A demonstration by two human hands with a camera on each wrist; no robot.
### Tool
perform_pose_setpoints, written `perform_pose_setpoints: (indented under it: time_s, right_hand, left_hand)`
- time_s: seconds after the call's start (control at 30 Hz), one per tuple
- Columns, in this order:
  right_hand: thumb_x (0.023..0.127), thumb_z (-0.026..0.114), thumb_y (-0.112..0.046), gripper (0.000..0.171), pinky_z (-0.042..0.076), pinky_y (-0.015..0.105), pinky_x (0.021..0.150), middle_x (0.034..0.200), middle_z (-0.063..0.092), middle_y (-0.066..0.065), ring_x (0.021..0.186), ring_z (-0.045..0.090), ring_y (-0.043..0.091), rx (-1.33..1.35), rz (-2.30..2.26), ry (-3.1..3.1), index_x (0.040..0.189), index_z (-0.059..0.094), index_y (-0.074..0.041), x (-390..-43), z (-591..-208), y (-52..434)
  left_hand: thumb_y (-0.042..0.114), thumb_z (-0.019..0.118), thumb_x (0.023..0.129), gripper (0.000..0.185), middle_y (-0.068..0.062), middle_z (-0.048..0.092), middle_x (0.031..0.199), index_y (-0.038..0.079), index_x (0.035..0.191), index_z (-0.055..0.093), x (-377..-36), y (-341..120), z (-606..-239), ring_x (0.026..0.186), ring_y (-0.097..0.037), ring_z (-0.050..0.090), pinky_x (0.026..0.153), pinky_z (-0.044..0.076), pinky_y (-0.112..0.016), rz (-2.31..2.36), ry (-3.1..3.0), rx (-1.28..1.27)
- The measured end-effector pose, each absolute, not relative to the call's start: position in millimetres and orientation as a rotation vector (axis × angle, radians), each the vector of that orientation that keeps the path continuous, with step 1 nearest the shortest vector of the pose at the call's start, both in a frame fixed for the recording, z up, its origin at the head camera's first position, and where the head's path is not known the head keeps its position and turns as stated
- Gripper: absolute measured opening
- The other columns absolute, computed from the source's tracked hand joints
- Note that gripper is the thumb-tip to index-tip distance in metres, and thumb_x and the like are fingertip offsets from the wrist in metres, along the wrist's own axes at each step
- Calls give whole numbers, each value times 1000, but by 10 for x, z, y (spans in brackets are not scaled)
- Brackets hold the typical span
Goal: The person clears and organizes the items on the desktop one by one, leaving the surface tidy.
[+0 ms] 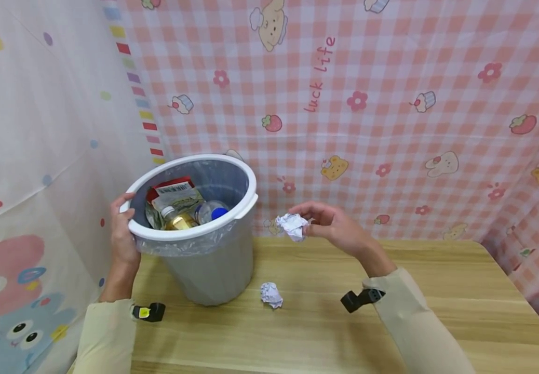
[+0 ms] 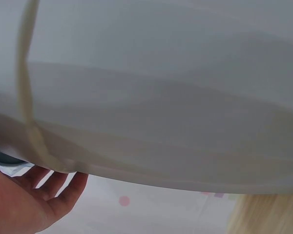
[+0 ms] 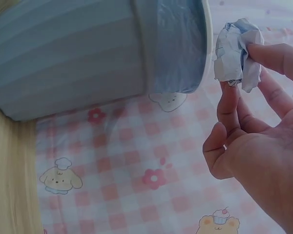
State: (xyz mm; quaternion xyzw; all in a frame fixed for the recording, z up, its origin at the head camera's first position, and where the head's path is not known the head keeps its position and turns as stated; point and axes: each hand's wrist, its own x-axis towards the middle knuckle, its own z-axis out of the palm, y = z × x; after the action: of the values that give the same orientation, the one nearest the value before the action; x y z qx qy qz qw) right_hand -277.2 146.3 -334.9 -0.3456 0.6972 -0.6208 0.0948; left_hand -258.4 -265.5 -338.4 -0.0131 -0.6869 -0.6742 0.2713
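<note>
Wooden light-grained table (image 1: pixel 391 311) stands against pink checked cartoon-print curtains (image 1: pixel 391 104); left hand (image 1: pixel 122 234) grips the rim of the tilted grey plastic bin (image 1: pixel 213 270), right hand (image 1: pixel 332 223) pinches a crumpled white paper ball (image 1: pixel 293 226) beside its rim, another paper wad (image 1: pixel 271 294) lying on the table

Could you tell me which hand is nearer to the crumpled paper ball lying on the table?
Right. The right hand, pinching another paper wad, hovers above and right of the paper ball; the left hand grips the bin's rim farther left.
</note>
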Motion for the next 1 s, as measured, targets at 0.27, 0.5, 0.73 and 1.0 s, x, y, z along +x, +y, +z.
perform_pose_setpoints:
  time_s: [0.27, 0.5, 0.73, 1.0]
  right_hand:
    - [93, 57, 0, 40, 54, 33, 81, 117, 59, 14, 96, 61, 21, -1005, -1838, 2121, 132, 57, -5, -2803, -3271, 1431]
    - [92, 55, 3, 41, 53, 32, 84, 118, 60, 14, 101, 61, 23, -1009, -1873, 2124, 133, 56, -2, -2829, -3192, 1379]
    - [93, 55, 2, 40, 52, 34, 88, 120, 60, 13, 104, 60, 22, -993, -1903, 2107, 133, 55, -2, -2846, -3057, 1304]
    - [93, 56, 2, 38, 51, 34, 90, 120, 61, 12, 106, 60, 22, -1080, -1920, 2102, 131, 55, 0, -2889, -2937, 1186]
  left_hand:
    - [23, 27, 101, 43, -2, 27, 154, 18, 142, 38, -2593, -2652, -3371, 136, -21, 28, 119, 21, -42, -1823, -1841, -37]
    - [22, 27, 100, 43, -2, 27, 153, 17, 141, 39, -2588, -2659, -3379, 135, -21, 29, 118, 22, -42, -1825, -1839, -48]
    - [22, 27, 100, 43, -2, 28, 153, 17, 142, 38, -2584, -2660, -3378, 135, -22, 29, 118, 22, -42, -1825, -1841, -52]
    - [23, 27, 101, 43, -1, 28, 153, 19, 143, 38, -2577, -2659, -3382, 135, -22, 29, 118, 23, -43, -1832, -1849, -40]
